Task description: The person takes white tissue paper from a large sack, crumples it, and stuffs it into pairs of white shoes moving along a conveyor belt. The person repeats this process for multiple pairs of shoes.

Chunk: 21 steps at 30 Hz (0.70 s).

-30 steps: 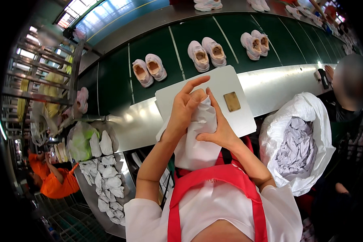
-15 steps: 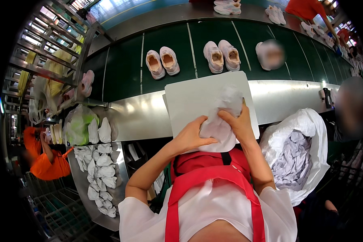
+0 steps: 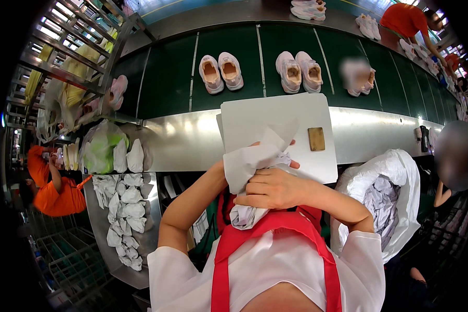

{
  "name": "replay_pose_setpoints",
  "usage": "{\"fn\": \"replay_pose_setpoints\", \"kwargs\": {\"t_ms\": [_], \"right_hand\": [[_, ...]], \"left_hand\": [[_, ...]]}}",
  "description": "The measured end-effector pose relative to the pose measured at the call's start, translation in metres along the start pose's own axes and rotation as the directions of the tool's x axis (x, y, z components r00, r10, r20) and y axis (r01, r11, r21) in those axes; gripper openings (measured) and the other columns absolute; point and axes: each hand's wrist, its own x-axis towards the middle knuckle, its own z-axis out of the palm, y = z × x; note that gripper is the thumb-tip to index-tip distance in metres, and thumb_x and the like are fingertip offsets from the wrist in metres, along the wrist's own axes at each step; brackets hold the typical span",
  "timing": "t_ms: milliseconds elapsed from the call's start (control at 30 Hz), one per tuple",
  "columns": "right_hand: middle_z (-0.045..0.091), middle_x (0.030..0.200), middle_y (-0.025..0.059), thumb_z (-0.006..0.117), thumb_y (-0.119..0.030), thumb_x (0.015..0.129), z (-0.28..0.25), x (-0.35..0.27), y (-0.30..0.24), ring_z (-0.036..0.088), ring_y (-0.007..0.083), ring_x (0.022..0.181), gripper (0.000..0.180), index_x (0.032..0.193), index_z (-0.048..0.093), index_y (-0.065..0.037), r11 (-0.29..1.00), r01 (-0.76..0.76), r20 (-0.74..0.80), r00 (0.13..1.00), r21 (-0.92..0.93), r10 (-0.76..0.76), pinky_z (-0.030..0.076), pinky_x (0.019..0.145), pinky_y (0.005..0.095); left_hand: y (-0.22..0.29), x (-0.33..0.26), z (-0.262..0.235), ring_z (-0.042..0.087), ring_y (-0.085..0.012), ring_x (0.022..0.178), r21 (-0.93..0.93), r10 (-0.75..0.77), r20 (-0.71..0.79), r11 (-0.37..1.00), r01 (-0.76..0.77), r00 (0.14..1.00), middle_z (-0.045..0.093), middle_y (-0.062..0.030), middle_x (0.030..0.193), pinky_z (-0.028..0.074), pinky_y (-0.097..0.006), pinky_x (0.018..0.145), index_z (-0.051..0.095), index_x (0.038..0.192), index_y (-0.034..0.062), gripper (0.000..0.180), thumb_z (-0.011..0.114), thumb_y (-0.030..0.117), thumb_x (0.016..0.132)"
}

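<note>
My right hand [image 3: 275, 188] is closed around a bundle of white paper [image 3: 255, 171], held close to my chest. My left hand is hidden behind the paper, so I cannot tell its grip. Just beyond lies a white board [image 3: 275, 122], then the green conveyor [image 3: 166, 78] with pale shoes [image 3: 221, 72].

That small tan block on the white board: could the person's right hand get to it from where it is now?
Probably yes, but not freely. The tan block lies bare on the white board, close beyond the right hand, with nothing between them. That hand, though, is gripping the crumpled white paper, so it would have to let go first.
</note>
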Motion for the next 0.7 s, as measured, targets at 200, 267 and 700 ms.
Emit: {"fn": "replay_pose_setpoints", "kwargs": {"t_ms": [200,267,700], "right_hand": [[0.054,0.084,0.0059,0.074,-0.018,0.061,-0.016,0.005,0.003,0.055,0.0241,0.085,0.04,0.097,0.061,-0.008,0.95,-0.303,-0.382,0.889,-0.077,0.253,0.044,0.075,0.0301],[0.058,0.091,0.0084,0.077,-0.012,0.064,-0.004,-0.004,0.003,0.055,0.024,0.089,0.041,0.1,0.059,-0.005,0.735,-0.622,-0.376,0.635,0.27,0.675,0.045,0.076,0.031],[0.051,0.114,0.019,0.079,-0.019,0.069,-0.001,0.021,0.03,0.054,0.0343,0.101,0.066,0.121,0.044,0.001,0.578,-0.816,-0.308,0.556,-0.024,0.772,0.046,0.084,0.0359]], "left_hand": [[-0.009,-0.017,-0.013,0.054,-0.016,0.098,0.366,0.408,-0.033,0.854,-0.369,0.912,0.055,-0.0071,0.108,0.047,-0.027,0.082,0.053,0.118,0.0037,0.038,0.061,0.023,0.086],[-0.011,-0.021,-0.01,0.053,-0.0176,0.101,0.786,0.611,0.073,0.451,-0.423,0.788,0.054,-0.0083,0.112,0.045,-0.03,0.087,0.054,0.118,0.0047,0.039,0.061,0.023,0.085],[0.039,-0.029,-0.001,0.057,-0.0122,0.091,0.612,0.485,-0.399,0.773,-0.168,0.778,0.058,-0.0066,0.098,0.047,-0.026,0.078,0.048,0.117,0.0016,0.046,0.07,0.022,0.083]]}}
